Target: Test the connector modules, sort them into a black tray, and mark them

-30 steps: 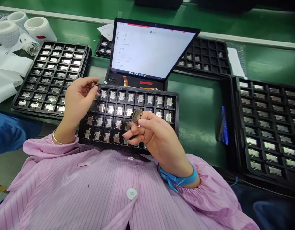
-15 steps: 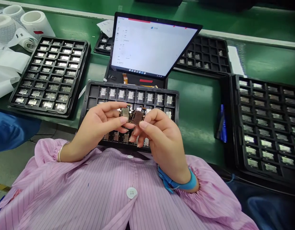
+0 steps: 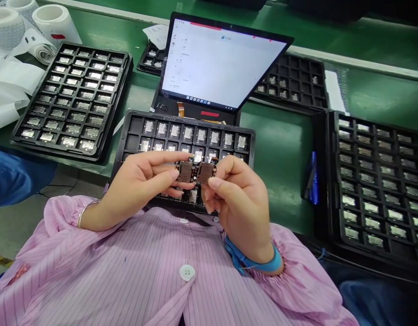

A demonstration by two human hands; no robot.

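Observation:
Over the black middle tray [image 3: 131, 128] my two hands each pinch a small circuit board, and the boards sit side by side, close together. My left hand [image 3: 149, 183] has its thumb and fingers closed on the left board [image 3: 185, 171], which has a dark metal face. Between the thumb and fingertips of my right hand [image 3: 238, 194] is the right board [image 3: 205, 173], with a similar brownish face. Rows of small boards fill many compartments of the tray below, and my hands hide part of its lower rows.
An open laptop [image 3: 222, 63] stands behind the middle tray. Loaded trays lie left [image 3: 73, 97] and right [image 3: 382, 176], another [image 3: 297, 79] behind the laptop. White rolls [image 3: 54, 22] are at the back left; a blue object [image 3: 313, 179] lies near the right tray.
Both hands have shifted slightly right with their boards. The left board's face now looks darker, and the two boards are more level with each other. The whole view has shifted slightly.

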